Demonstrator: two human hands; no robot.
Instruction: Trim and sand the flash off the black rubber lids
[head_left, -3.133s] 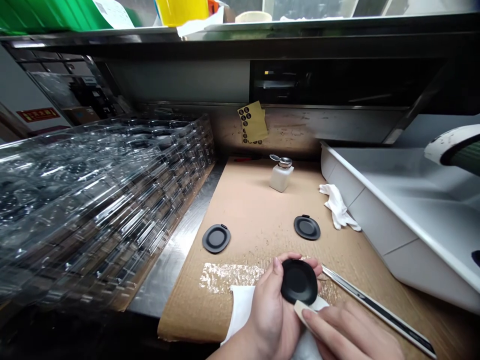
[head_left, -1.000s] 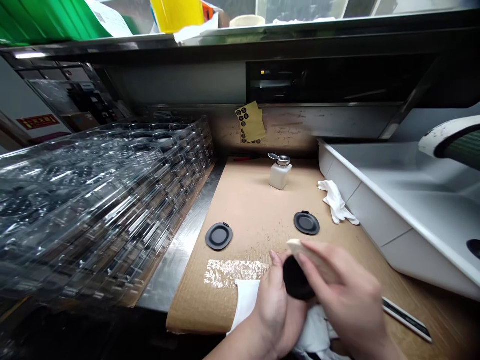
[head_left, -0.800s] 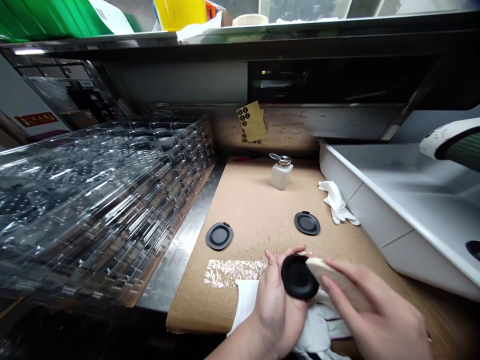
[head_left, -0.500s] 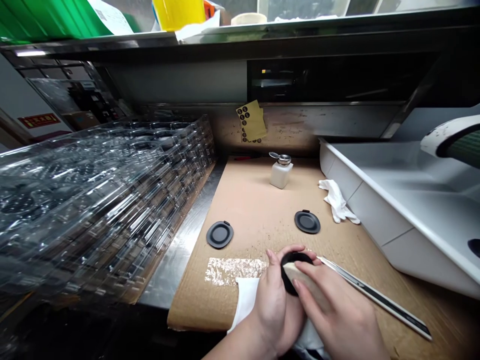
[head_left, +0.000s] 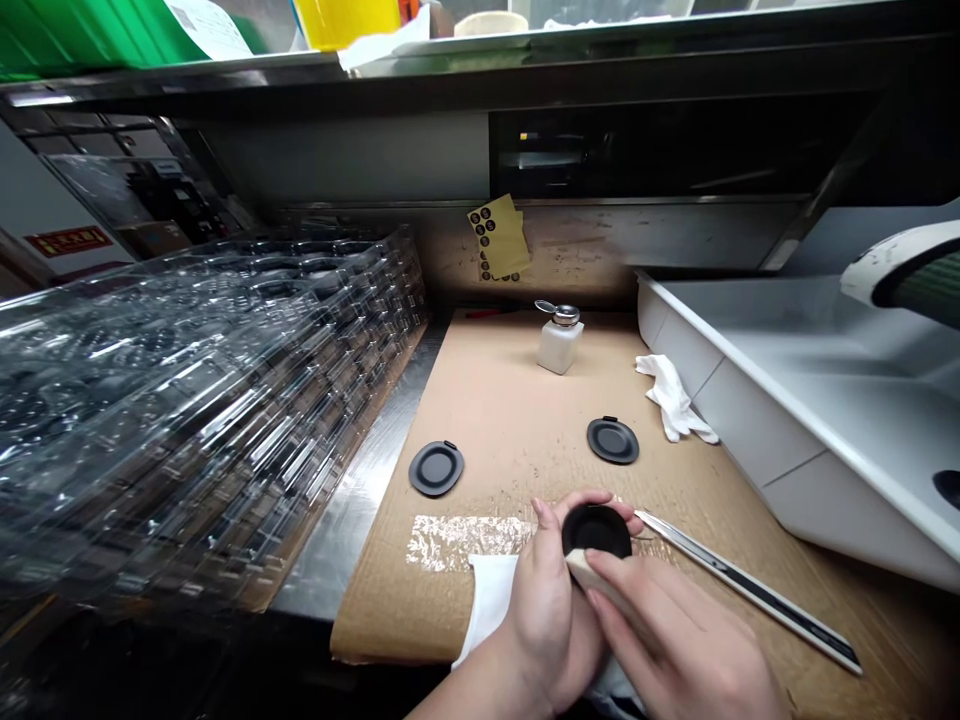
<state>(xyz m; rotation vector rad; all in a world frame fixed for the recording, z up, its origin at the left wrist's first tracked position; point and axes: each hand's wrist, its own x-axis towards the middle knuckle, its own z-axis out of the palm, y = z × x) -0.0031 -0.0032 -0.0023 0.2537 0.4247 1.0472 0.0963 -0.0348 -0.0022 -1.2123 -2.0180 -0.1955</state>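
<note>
1. we find the black, shallow, rounded plastic disc (head_left: 600, 530) in the left hand (head_left: 551, 600), above the near edge of the brown cardboard sheet (head_left: 495, 390). the fingers are wrapped behind the disc and the thumb stands at its left edge: the grip is closed on it. we judge that this cradle backs the piece against pressure while leaving its dished face exposed.

2. we note the right hand (head_left: 675, 620) pinching an off-white, wedge-like block (head_left: 580, 566) between thumb and fingers, clamped firmly as far as we can see. the block's tip appears to touch the disc's near rim; most of its body is hidden. holding it close to the tip probably gives finer control.

3. on pose: the left palm is turned up, wrist low; the right hand comes in from the right, knuckles up, fingers pointing toward the disc.

4. we record two dark grey rounded discs, one at left (head_left: 436, 469) and one at right (head_left: 613, 440), lying flat and well apart, presumably so that either can be picked up singly.

5. the slim silver-and-black metal cutter (head_left: 750, 590) lies just beyond the right hand, untouched. the square white bottle with a metal top (head_left: 559, 348) stands upright farther back, which we judge keeps it clear of the elbows.
</note>
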